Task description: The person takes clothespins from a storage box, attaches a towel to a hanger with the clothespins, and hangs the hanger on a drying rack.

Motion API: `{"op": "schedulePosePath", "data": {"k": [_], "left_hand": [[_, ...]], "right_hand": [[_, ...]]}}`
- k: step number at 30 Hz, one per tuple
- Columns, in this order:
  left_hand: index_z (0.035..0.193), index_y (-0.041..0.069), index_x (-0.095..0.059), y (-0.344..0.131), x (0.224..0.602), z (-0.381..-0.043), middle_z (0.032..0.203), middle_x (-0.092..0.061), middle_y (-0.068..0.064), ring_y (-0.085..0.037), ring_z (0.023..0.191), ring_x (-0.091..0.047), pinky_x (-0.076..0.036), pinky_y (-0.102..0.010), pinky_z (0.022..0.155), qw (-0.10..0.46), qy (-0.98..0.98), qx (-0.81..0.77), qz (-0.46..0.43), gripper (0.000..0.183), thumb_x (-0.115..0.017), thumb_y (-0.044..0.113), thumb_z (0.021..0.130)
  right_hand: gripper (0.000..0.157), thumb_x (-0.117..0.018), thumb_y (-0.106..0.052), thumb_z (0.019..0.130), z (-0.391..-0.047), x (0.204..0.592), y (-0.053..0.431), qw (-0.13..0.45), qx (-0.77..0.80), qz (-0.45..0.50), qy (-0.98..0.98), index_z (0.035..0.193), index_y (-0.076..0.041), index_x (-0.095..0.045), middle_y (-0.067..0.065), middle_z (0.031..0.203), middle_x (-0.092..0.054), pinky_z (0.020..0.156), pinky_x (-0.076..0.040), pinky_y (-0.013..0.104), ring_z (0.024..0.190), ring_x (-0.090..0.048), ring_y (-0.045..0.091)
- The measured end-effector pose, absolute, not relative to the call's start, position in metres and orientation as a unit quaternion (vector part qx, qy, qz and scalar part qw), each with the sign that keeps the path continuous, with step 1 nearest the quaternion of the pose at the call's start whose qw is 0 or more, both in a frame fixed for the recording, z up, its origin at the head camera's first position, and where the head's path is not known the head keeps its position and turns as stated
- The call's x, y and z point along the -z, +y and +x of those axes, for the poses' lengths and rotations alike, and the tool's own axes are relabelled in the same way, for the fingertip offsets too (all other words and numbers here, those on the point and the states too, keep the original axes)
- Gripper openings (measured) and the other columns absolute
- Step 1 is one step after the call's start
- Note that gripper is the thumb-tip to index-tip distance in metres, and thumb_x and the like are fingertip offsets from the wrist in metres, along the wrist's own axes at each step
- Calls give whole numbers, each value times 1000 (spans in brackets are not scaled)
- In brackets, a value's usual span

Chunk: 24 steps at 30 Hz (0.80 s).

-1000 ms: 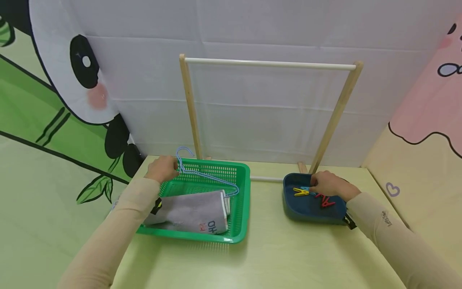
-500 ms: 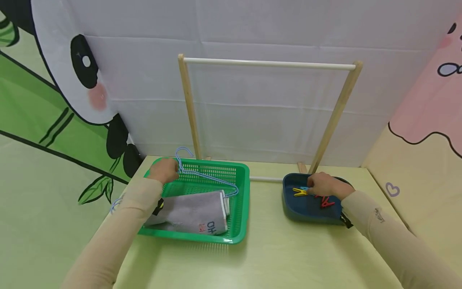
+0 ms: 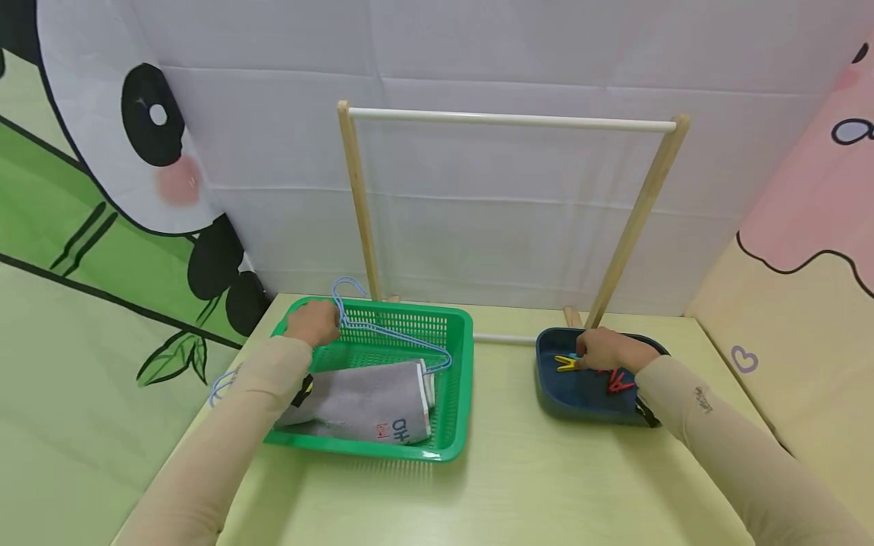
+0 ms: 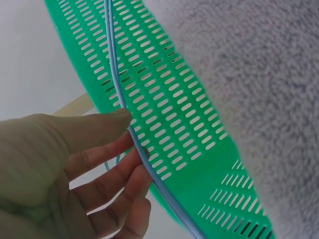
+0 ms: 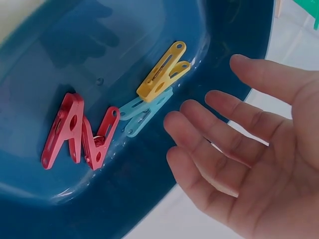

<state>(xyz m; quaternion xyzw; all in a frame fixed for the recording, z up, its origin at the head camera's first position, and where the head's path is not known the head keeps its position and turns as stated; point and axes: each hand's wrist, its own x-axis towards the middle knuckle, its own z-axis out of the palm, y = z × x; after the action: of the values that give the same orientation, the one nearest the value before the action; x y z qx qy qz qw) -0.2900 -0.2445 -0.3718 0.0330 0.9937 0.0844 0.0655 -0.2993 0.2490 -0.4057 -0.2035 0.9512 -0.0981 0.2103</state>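
My left hand (image 3: pixel 314 324) pinches the upper arm of a blue clothes hanger (image 4: pixel 174 203) between thumb and fingers, near its hook. The hanger's ends stick out on either side of a grey towel (image 3: pixel 362 398), which lies inside the green basket (image 3: pixel 466 394). How the towel sits on the hanger's lower bar is hidden. Over the dark blue basin (image 3: pixel 594 413) hovers my right hand (image 5: pixel 234 144), palm showing, fingers loosely spread and holding nothing. Inside the basin lie a yellow clothespin (image 5: pixel 158 74), a light blue clothespin (image 5: pixel 142 119) and two red clothespins (image 5: pixel 64 127).
Behind the basket and basin stands a wooden rack with a white top bar (image 3: pixel 512 119). A lower white rod (image 3: pixel 505 339) runs between the basket and basin. Printed cloth walls (image 3: pixel 785 334) enclose the pale table (image 3: pixel 505 470).
My right hand has drifted left over the basin, closer to the yellow and light blue clothespins. The left hand has shifted slightly right, still holding the hanger.
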Motion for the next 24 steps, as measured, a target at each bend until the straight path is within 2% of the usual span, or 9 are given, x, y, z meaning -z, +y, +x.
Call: {"op": "schedulePosePath", "data": {"k": [5,7,19,24], "left_hand": [[60,11,-50,-243,370,-290,59,-46,-2,-19,59,-43,-40,-39,53,65,994,-82,24,26,-62,9,83],[60,11,-49,-242,370,-290,60,-47,-3,-21,61,-45,-41,-40,54,65,994,-82,17,26,-62,9,83],[58,13,-37,-240,373,-290,57,-34,0,-18,55,-39,-36,-36,52,70,994,-81,3,34,-56,4,85],[61,11,-43,-238,374,-291,61,-45,-4,-20,58,-42,-39,-39,53,75,994,-80,-2,28,-55,2,85]], "right_hand": [[22,-66,-19,89,-305,408,247,208,81,-213,951,100,0,-66,6,88,-62,65,-49,35,73,-58,17],[20,-67,-18,89,-308,409,247,205,75,-219,951,99,-1,-66,6,88,-63,67,-50,36,76,-59,18],[12,-66,-8,88,-319,424,243,198,74,-241,947,97,-2,-68,4,85,-63,69,-50,37,79,-60,21],[14,-68,-10,87,-320,429,240,197,65,-248,946,98,-3,-69,5,86,-64,70,-50,38,79,-60,21]]}}
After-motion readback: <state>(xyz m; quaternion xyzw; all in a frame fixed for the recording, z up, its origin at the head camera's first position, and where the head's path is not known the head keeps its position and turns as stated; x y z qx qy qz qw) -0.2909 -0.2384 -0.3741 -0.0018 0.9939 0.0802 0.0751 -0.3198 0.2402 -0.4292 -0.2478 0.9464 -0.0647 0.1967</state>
